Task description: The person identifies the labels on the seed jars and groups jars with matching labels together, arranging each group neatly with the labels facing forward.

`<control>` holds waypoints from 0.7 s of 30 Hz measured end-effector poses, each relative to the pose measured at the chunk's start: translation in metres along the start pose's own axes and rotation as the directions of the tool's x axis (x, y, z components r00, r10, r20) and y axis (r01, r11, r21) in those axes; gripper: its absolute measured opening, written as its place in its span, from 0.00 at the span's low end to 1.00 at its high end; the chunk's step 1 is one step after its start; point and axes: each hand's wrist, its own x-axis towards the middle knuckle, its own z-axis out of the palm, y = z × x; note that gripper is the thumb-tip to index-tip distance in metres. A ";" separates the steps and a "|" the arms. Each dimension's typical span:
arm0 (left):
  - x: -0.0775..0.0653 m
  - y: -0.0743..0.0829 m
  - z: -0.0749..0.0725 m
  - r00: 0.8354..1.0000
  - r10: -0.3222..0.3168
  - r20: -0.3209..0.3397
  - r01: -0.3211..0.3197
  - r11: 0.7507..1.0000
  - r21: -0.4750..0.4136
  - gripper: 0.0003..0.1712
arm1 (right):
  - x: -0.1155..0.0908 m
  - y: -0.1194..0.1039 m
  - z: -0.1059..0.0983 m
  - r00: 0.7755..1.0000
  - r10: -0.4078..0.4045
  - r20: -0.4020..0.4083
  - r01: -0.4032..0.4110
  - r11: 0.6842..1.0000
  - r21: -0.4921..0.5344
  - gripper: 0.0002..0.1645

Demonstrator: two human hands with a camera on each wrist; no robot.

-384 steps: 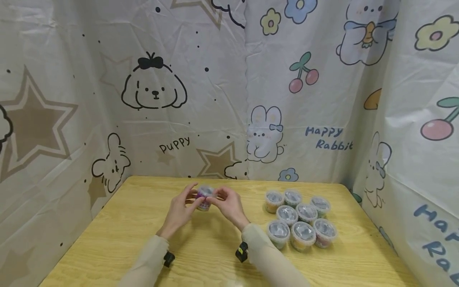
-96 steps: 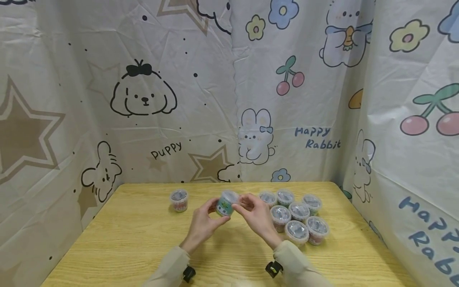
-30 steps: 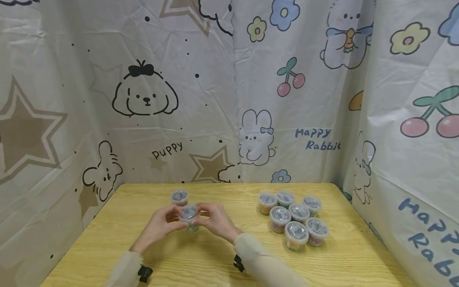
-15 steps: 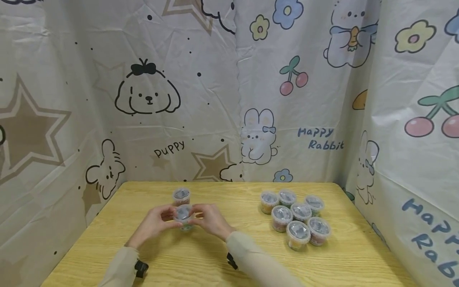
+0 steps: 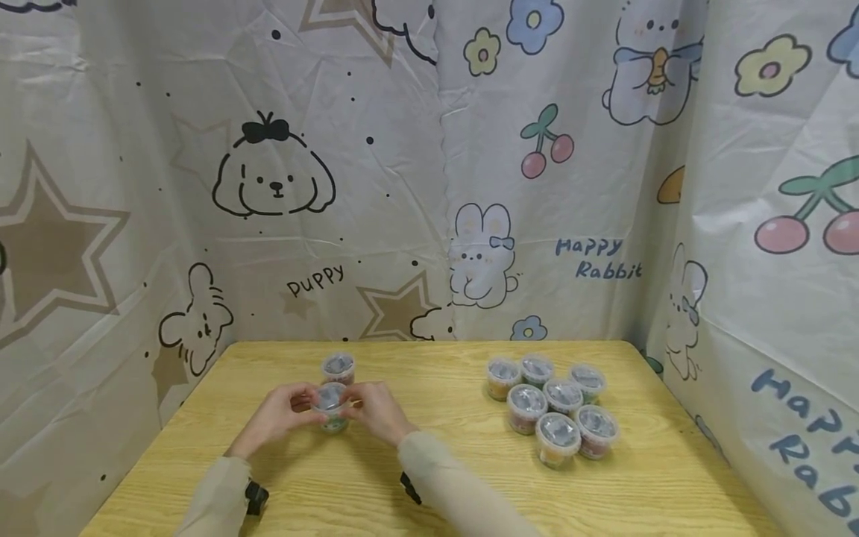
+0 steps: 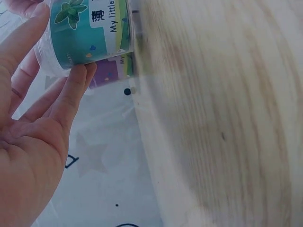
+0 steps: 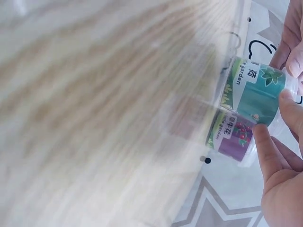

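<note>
Both hands hold a small round plastic tub with a clear lid and a teal label (image 7: 258,92), left of the table's middle in the head view. My left hand (image 5: 278,414) pinches its left side near the lid with fingers and thumb. From the right, my right hand (image 5: 379,414) pinches the same rim. The tub is upright, at or very near the table top; a gap beneath it cannot be made out. Right behind it stands a similar tub with a purple label (image 7: 232,135), partly hidden in the head view.
Several more lidded tubs (image 5: 527,406) stand grouped on the right part of the wooden table (image 5: 429,477). A printed cloth curtain (image 5: 389,186) encloses the table at the back and both sides.
Earlier both hands held the purple-labelled tub; it now stands behind. The teal-labelled tub was held tilted mid-table, then came down and left. It shifted slightly further left over the last second.
</note>
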 end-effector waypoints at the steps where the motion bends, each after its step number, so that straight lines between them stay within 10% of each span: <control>1: 0.000 -0.001 0.001 1.000 -0.002 0.001 0.002 1.000 0.000 0.17 | 0.000 0.000 0.002 1.000 0.011 0.000 -0.011 1.000 0.004 0.07; 21: 0.003 -0.009 0.000 1.000 -0.020 -0.016 0.020 0.999 0.045 0.16 | 0.006 -0.006 0.009 0.996 0.084 -0.011 -0.084 0.996 -0.042 0.07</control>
